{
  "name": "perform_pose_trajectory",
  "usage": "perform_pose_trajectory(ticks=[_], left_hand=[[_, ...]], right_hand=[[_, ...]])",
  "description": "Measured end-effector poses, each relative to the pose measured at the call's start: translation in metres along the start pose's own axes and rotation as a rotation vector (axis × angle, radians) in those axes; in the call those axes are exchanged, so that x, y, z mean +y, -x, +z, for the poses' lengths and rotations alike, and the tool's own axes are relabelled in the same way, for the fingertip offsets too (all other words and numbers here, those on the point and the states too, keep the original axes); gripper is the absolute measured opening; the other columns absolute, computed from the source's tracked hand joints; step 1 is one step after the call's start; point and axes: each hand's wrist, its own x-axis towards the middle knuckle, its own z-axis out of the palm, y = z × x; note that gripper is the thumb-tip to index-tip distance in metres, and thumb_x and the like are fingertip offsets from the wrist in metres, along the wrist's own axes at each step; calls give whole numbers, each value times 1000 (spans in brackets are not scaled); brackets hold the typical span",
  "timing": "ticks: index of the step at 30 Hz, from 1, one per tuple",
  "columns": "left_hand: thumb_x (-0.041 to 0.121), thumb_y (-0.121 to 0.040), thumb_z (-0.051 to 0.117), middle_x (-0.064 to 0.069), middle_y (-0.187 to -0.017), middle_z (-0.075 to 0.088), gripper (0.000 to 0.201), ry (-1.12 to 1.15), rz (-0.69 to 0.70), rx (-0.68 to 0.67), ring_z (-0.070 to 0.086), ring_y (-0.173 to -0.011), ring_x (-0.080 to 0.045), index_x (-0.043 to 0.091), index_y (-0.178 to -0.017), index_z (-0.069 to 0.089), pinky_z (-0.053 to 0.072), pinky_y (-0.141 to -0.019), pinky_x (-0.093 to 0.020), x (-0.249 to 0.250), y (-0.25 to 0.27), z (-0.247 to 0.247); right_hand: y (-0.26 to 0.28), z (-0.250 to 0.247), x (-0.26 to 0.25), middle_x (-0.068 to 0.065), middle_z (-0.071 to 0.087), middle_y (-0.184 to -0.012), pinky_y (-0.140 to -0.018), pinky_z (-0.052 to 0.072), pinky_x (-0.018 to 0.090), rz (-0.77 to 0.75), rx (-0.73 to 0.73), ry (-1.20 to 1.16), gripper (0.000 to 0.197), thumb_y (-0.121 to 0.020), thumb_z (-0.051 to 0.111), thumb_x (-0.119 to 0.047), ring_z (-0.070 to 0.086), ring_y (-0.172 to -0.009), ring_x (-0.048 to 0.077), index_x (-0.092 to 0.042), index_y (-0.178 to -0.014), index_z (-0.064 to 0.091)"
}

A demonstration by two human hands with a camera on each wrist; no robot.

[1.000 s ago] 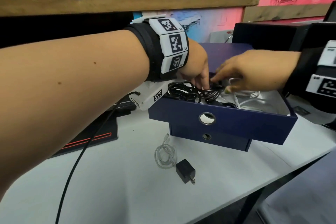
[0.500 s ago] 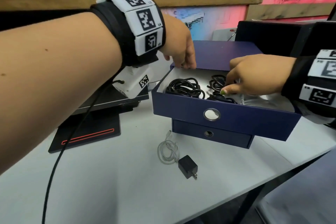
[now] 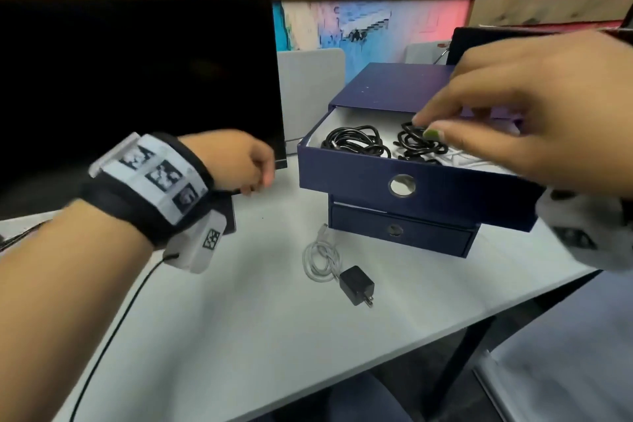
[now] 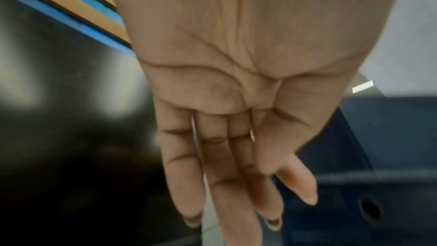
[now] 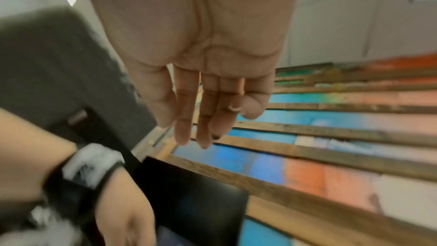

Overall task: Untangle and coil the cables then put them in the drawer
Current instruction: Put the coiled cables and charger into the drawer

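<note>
Two black cable coils [image 3: 356, 142] plus a white one sit in the open top drawer [image 3: 404, 178], right of centre. A white cable [image 3: 322, 259] with its black charger [image 3: 356, 284] lies on the desk [image 3: 239, 319] at lower centre, not yet stowed. My left hand [image 3: 236, 161] and right hand [image 3: 534, 120] are both loosely open, holding nothing. My right hand covers the drawer's right end, and the frames are blurred.

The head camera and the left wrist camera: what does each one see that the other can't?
Only the head view shows the black cables in the open drawer, the white cable, the black charger and the right hand. Only the left wrist view shows the left hand palm with straight, empty fingers. Both show that hand, the blue drawer box and dark monitor.
</note>
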Motion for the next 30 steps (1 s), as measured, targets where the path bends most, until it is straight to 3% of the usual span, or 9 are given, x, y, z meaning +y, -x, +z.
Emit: perform_pose_trajectory(ticks=[4, 7, 11, 14, 17, 20, 23, 26, 30], left_hand=[[15, -90, 53, 0, -95, 70, 22, -63, -36, -180, 68, -80, -12, 30, -101, 62, 55, -76, -29, -14, -21, 62], [44, -92, 54, 4, -113, 67, 36, -89, -51, -222, 63, -98, -15, 33, -125, 47, 48, -92, -32, -13, -35, 98], [61, -90, 45, -3, -127, 59, 60, -12, -94, -232, 57, -110, -21, 27, -139, 34, 42, -90, -29, 3, -46, 127], [65, -89, 42, -8, -130, 57, 69, 64, -113, -250, 56, -111, -24, 24, -142, 28, 40, -86, -30, 18, -50, 140], [67, -87, 45, -9, -131, 56, 75, 88, -109, -252, 56, -114, -27, 23, -144, 25, 43, -93, -35, 30, -58, 151], [61, -85, 53, -10, -134, 53, 77, 57, -117, -233, 54, -117, -29, 21, -144, 25, 43, -91, -35, 39, -62, 158], [37, -90, 55, -11, -126, 55, 55, -41, -65, -230, 56, -112, -28, 11, -135, 38, 42, -84, -32, 40, -64, 163], [16, -96, 48, -12, -133, 54, 36, -128, 3, -263, 52, -119, -27, 5, -130, 49, 39, -98, -31, 33, -63, 157], [8, -92, 55, -5, -128, 60, 39, -57, 64, -177, 56, -115, -23, 14, -130, 58, 41, -95, -28, 19, -49, 139]], right_hand=[[20, 29, -48, -11, 61, -80, -64, 42, 20, -45, -75, -190, 25, -87, 48, -40, 57, -72, 9, -31, -91, 71], [31, 79, -69, -14, 59, -84, -66, 47, 23, -14, -236, -244, 24, -88, 46, -40, 60, -77, 9, -32, -92, 67], [44, 164, -72, -2, 56, -108, -77, 39, 28, 240, -663, -209, 26, -93, 48, -40, 56, -102, 20, -22, -110, 56], [48, 200, -66, 3, 57, -111, -77, 41, 29, 431, -715, -206, 36, -89, 55, -44, 55, -100, 22, -16, -113, 51], [47, 218, -60, 4, 57, -112, -81, 44, 30, 546, -719, -215, 48, -84, 59, -52, 56, -99, 22, -16, -114, 49], [44, 226, -59, 2, 59, -110, -79, 45, 30, 564, -734, -195, 52, -81, 60, -57, 58, -98, 21, -17, -114, 51], [43, 231, -59, 2, 61, -106, -72, 42, 29, 574, -717, -205, 46, -80, 62, -53, 59, -95, 22, -18, -107, 52], [44, 232, -56, 2, 58, -98, -67, 40, 28, 599, -676, -249, 35, -81, 62, -39, 57, -86, 23, -16, -103, 47], [46, 225, -50, -2, 53, -89, -62, 42, 29, 686, -616, -424, 31, -76, 62, -31, 55, -78, 20, -19, -98, 43]])
